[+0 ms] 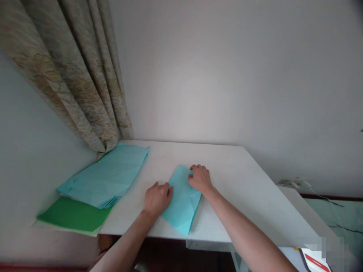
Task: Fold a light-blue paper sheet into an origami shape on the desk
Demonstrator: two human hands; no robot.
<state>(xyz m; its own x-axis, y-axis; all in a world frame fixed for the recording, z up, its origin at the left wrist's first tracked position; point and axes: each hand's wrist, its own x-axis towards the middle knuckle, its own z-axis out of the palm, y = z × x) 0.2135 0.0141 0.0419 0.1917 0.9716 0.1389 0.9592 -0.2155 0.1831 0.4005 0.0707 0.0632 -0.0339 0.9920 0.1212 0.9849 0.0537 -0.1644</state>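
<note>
A folded light blue paper (181, 202) lies on the white table (241, 189), reaching almost to the near edge. My left hand (157, 196) rests on the paper's left edge with fingers curled and pressed down on it. My right hand (200, 177) presses on the paper's upper right part, its fingers bent over a fold. Both forearms come in from the bottom of the view.
A stack of light blue sheets (110, 175) lies on the table's left side, over green paper (72, 215) that overhangs the edge. A patterned curtain (85, 87) hangs at the back left. A wall stands behind. A lower surface with cables (300, 185) sits at the right.
</note>
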